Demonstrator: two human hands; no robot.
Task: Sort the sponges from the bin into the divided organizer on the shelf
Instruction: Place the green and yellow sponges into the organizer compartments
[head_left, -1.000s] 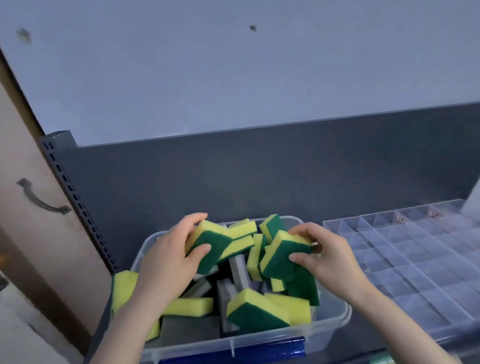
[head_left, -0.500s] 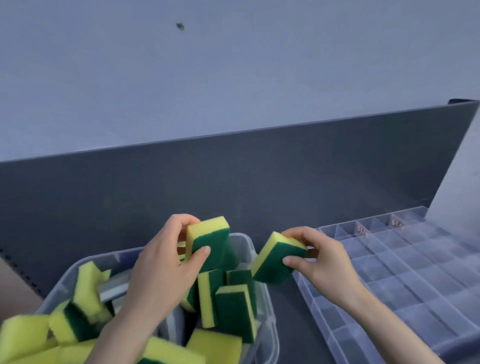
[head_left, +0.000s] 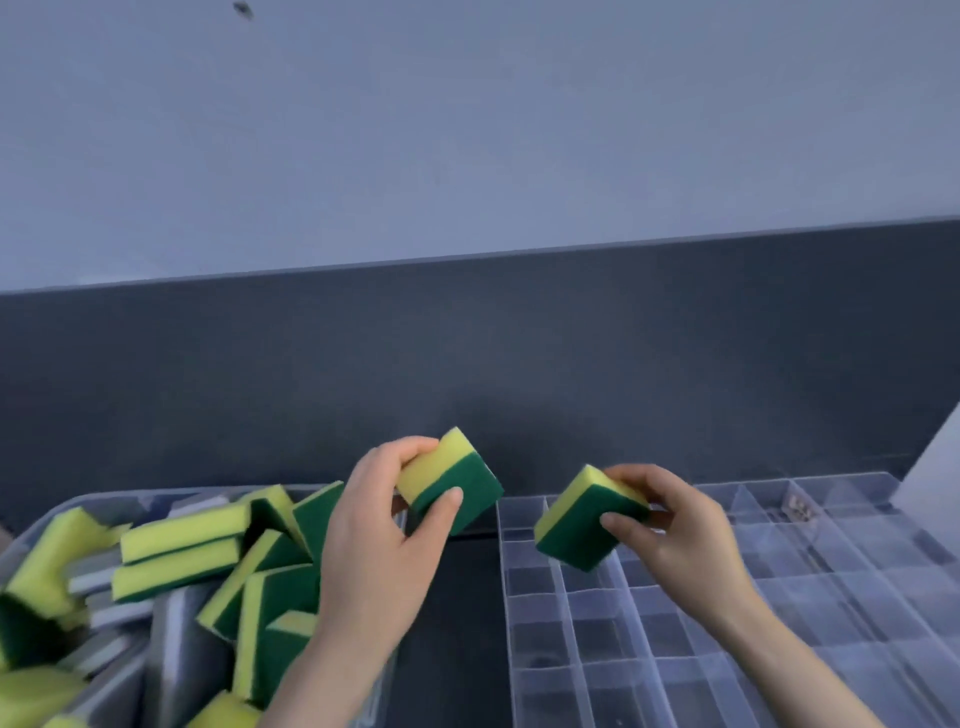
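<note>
As hands (head_left: 379, 551) (head_left: 685, 545) grip sponges (head_left: 452, 483) (head_left: 587, 519), bin (head_left: 171, 498) beside organizer (head_left: 779, 587)

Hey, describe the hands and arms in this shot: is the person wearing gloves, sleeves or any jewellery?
Both are bare. The left hand and right hand have no gloves, and no rings show on the fingers. The left forearm and right forearm show no sleeve, watch or bracelet.

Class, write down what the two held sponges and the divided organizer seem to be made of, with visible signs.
Left sponge and right sponge: probably matte yellow foam bonded to green scouring pad, two colour layers. Divided organizer: likely clear glossy plastic; shelf shows through.
</note>
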